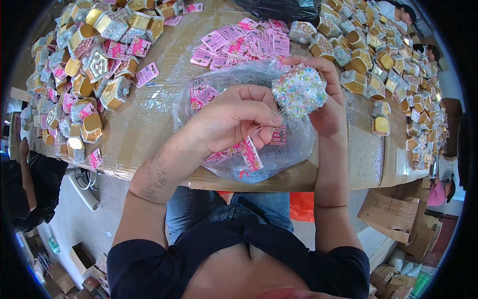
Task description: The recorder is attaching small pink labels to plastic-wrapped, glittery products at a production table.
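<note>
both my forearms rise from my dark shirt at the bottom edge. my right hand [326, 107] cups one small ball of iridescent sequins [299, 91], fingers curled behind it. my left hand [238, 117] sits just left of the ball, thumb and fingertips pressed together, pinching thin clear strands beside it. under both hands lies one clear plastic bag [294, 149] of pink tags. gold boxes [92, 127], too many to count, crowd the cardboard table [149, 124].

Bare cardboard tabletop [149, 114] between gold box pile [84, 65] at left and clear bag [279, 149]: passable. Right side crowded by more gold boxes [378, 60]; pink cards [244, 45] lie behind.
</note>
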Tool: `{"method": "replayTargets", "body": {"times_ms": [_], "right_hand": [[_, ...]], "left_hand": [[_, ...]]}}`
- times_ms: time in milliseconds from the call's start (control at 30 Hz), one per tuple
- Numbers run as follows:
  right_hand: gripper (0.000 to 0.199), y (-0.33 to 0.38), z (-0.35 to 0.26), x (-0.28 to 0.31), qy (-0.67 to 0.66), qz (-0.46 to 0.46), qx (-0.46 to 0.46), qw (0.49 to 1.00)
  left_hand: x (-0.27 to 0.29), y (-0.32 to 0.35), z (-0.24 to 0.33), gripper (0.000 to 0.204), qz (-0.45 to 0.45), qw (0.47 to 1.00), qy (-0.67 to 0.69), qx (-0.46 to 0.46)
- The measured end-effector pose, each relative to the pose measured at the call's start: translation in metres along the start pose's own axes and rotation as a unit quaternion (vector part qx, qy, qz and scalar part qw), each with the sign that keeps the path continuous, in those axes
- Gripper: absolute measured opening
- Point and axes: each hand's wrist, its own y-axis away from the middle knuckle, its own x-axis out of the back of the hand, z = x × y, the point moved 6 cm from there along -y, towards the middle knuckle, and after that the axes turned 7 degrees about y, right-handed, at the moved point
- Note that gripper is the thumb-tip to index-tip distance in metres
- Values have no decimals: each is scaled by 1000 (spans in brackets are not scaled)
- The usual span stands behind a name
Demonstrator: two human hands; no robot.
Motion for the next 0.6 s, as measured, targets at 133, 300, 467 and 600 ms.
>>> {"method": "replayTargets", "body": {"times_ms": [133, 300, 467, 600], "right_hand": [[37, 1, -1, 0, -6, 4, 1, 1000], [36, 0, -1, 0, 9, -4, 5, 1000], [35, 1, -1, 0, 13, -13, 19, 1000], [36, 1, -1, 3, 8, 0, 17, 1000]], "left_hand": [[-1, 0, -1, 9, -9, 1000, 7, -3], [0, 0, -1, 10, -9, 1000, 11, 2], [1, -1, -2, 9, -21, 999, 28, -1], [0, -1, -2, 8, -20, 999, 37, 2]]}}
